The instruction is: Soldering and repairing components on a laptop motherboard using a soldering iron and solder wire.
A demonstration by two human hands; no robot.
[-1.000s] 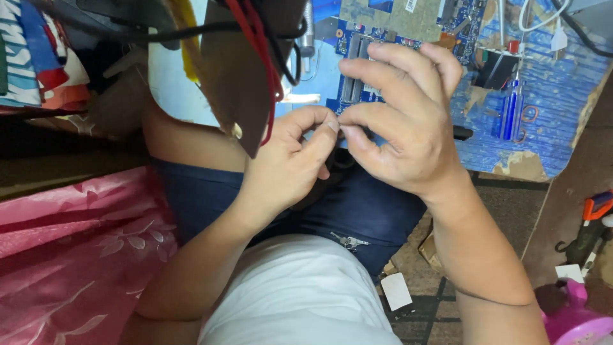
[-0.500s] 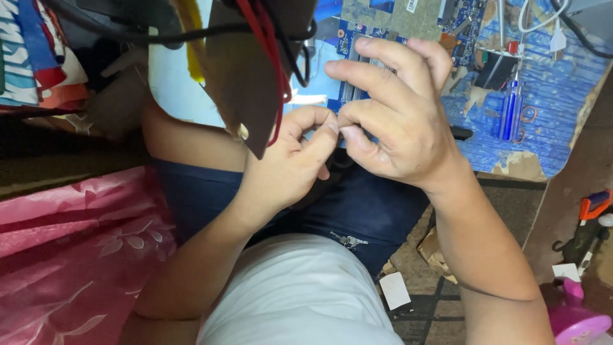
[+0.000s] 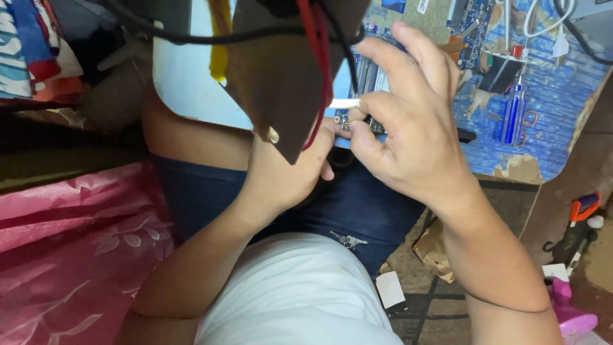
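Head view: my left hand (image 3: 287,172) and right hand (image 3: 408,134) pinch shut on a thin white stick (image 3: 343,103) before the blue circuit board (image 3: 383,70); light, brittle-looking, best gripped mid-length.

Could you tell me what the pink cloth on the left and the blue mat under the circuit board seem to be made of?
Pink cloth: seemingly satin-like synthetic fabric, glossy, with a woven leaf pattern. Blue mat: probably soft rubber or foam, matte; its surface is worn and torn at the edges, baring a tan layer beneath.
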